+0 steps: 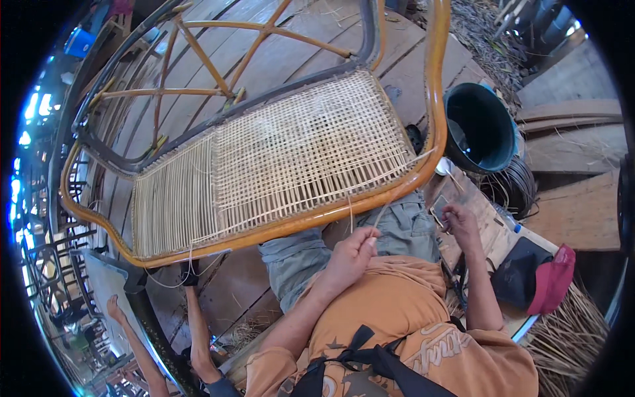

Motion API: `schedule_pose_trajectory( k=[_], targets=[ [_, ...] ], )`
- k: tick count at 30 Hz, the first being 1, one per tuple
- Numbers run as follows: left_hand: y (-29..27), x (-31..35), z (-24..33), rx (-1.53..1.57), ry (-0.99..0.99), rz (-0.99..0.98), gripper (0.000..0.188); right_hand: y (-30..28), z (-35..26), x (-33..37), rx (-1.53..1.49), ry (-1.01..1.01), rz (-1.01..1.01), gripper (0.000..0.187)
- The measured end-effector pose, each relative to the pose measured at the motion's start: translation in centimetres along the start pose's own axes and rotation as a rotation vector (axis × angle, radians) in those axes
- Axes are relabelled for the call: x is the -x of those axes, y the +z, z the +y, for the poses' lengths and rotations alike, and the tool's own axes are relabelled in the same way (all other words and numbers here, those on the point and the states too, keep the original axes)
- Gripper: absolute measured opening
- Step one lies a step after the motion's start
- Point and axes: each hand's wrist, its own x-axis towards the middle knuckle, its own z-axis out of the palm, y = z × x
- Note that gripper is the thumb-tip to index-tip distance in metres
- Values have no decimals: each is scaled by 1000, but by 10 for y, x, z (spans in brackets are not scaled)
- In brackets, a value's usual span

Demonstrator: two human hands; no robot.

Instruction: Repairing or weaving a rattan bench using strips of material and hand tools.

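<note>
At the bottom of the frame is the wearer's orange shirt (377, 304), with black straps (350, 357) tied across it. Just above, near the centre, the left hand (350, 259) pinches a thin cane strand (380, 217) between thumb and fingers; the strand runs up toward the panel's edge. Right of centre, the right hand (462, 225) has its fingers curled; whether they grip anything, I cannot tell. Grey-green trousers (403, 225) show behind the hands. At lower right, a dark pouch (520, 270) and a red cloth (554, 281) lie together beside dry stalks (565, 331). At lower left, another person's bare limbs (198, 324) reach in.

Beyond the knees, the woven panel (311, 139) spans the middle of the frame, set inside a curved rattan frame (434, 73); its left part shows close parallel strands, its right part a lattice. A dark green bucket (493, 109) stands at upper right, with a dark coil (512, 188) just below it. Farther off, plank flooring (264, 63) stretches behind the rattan, and a blue container (79, 43) sits at upper left.
</note>
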Motion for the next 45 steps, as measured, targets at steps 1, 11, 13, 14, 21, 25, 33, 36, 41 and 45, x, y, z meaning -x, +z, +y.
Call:
schedule_pose_trajectory(
  k=[1,11,13,14,21,25,33,36,41,45],
  targets=[
    [0,-2,0,239,-322,-42,14,4,1,5,-53,13,-27,15],
    [14,-39,17,275,-224,-294,26,44,-70,39,73,-139,-65,56],
    [20,-42,21,301,-243,-327,27,45,-75,42,70,-130,-90,64],
    [21,-43,22,325,-257,-356,29,46,-76,43,80,-131,-101,64],
    [12,-35,14,160,-308,-426,32,55,-70,40,-124,-414,-120,19],
    [8,-31,15,98,-390,-554,33,63,-69,40,-628,-57,-295,15],
    [-7,-21,22,241,-505,-523,33,69,-71,46,-491,74,-417,15],
    [-7,-20,22,175,-525,-580,32,79,-74,48,-675,62,-318,14],
    [-32,-7,42,-310,-174,-361,26,57,-54,11,-953,157,-9,10],
    [-85,24,69,-583,-209,-337,23,-18,-2,-34,-1148,-66,194,6]
  ],
)
